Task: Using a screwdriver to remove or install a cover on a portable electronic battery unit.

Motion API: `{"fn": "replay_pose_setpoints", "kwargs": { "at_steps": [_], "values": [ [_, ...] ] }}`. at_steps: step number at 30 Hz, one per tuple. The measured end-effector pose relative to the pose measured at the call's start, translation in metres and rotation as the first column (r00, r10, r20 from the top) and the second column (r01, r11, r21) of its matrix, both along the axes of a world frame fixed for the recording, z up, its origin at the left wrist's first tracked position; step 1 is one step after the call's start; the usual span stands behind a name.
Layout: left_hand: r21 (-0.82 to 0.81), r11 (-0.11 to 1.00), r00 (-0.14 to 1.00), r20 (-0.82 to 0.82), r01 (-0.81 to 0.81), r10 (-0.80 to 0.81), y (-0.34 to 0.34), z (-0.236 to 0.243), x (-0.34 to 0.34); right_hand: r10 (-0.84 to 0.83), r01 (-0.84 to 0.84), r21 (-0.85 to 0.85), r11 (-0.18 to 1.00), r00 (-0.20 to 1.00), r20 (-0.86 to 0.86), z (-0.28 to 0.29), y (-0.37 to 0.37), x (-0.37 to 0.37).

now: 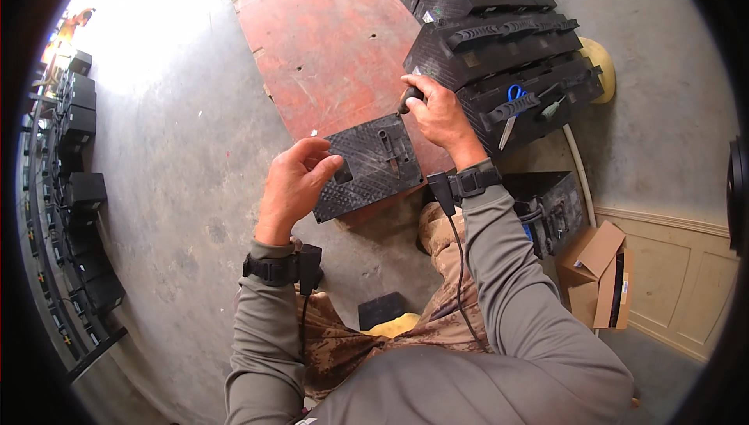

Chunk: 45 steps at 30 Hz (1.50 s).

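We rest the black panel (365, 185) on the red surface (324, 51) beneath it, presumably for firm backing, our right hand (441, 117) wrapping its fingers around a black-handled tool (409, 98) at the panel's far right corner, our left hand (292, 182) loosely curled, seemingly empty, by its left side.

On my feed I'm seeing grey concrete floor (187, 183) spreading wide, white glare (156, 19) washing over the far left, a dark rack (97, 353) lining the left side, cream panelling (663, 269) standing at right.
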<state>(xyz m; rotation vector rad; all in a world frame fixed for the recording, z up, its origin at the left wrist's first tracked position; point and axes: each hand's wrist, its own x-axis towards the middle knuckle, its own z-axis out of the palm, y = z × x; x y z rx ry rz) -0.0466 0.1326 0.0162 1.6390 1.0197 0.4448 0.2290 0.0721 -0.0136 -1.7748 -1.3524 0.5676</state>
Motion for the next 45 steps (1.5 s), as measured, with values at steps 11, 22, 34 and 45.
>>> {"fn": "replay_pose_setpoints", "kwargs": {
  "at_steps": [11, 22, 34, 45],
  "values": [
    [0.052, 0.999, 0.998, -0.06, 0.009, -0.006, -0.004, -0.002, 0.0, -0.149, 0.142, 0.047, 0.989, 0.964, 0.222, 0.01, -0.002, -0.002],
    [-0.561, 0.735, 0.891, 0.435, 0.381, -0.13, -0.083, -0.002, 0.05, -0.173, 0.269, 0.202, 0.942, 0.902, -0.396, 0.014, 0.017, -0.023],
    [-0.761, 0.522, 0.836, 0.527, 0.384, 0.153, -0.104, -0.012, 0.075, -0.104, 0.291, 0.407, 0.866, 0.901, -0.422, 0.047, 0.026, -0.032],
    [-0.717, 0.592, 0.908, 0.414, 0.368, -0.064, -0.106, -0.014, 0.061, -0.157, 0.189, 0.124, 0.974, 0.96, -0.23, 0.04, 0.005, -0.026]
  ]
}}
